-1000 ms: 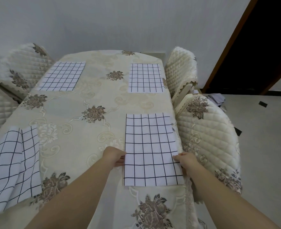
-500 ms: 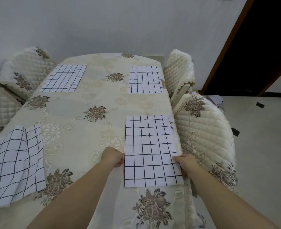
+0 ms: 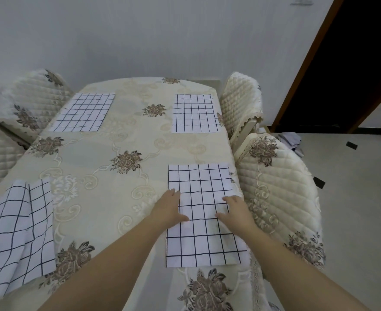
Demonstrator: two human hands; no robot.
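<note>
White fabric with a black grid lies under both hands: the left hand (image 3: pixel 170 207) rests flat, fingers straight, on the left edge of this placemat (image 3: pixel 204 243), and the right hand (image 3: pixel 235 212) presses flat on its right side, fingers straight too. The placemat lies at the near right edge of the bench (image 3: pixel 95 167), on a cream floral tablecloth (image 3: pixel 122 221). Further checked placemats lie at the far left (image 3: pixel 84 113) and far right (image 3: pixel 195 113), a rumpled pile of checked cloth (image 3: pixel 16 232) sits at near left, and a quilted chair (image 3: pixel 274 187) stands just beside the bench.

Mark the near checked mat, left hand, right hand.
near checked mat (image 3: pixel 207 250), head view, bare near part.
left hand (image 3: pixel 169 207), head view, back of hand.
right hand (image 3: pixel 237 211), head view, back of hand.
</note>
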